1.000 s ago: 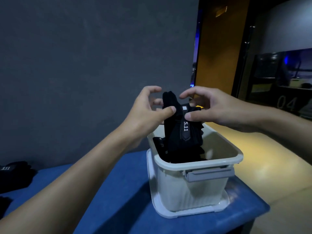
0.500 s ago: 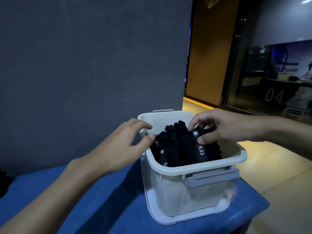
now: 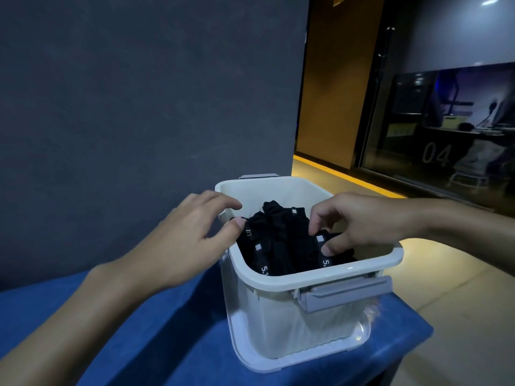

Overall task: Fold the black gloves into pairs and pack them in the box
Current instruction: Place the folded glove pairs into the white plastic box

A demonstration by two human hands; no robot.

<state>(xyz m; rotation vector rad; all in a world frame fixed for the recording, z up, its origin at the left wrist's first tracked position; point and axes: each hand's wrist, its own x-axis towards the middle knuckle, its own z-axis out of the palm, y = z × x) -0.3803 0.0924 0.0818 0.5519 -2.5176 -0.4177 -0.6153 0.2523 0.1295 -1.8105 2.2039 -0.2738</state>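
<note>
Now gloves (image 3: 281, 240) sit lower in box (image 3: 306, 280); left hand (image 3: 189, 238) relaxed, right hand (image 3: 362, 221) still pinches them.

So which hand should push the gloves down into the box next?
Probably the right hand: it pinches the gloves inside the box, so it can press down from there. The left hand is open by the left rim, only its thumb near them.
</note>
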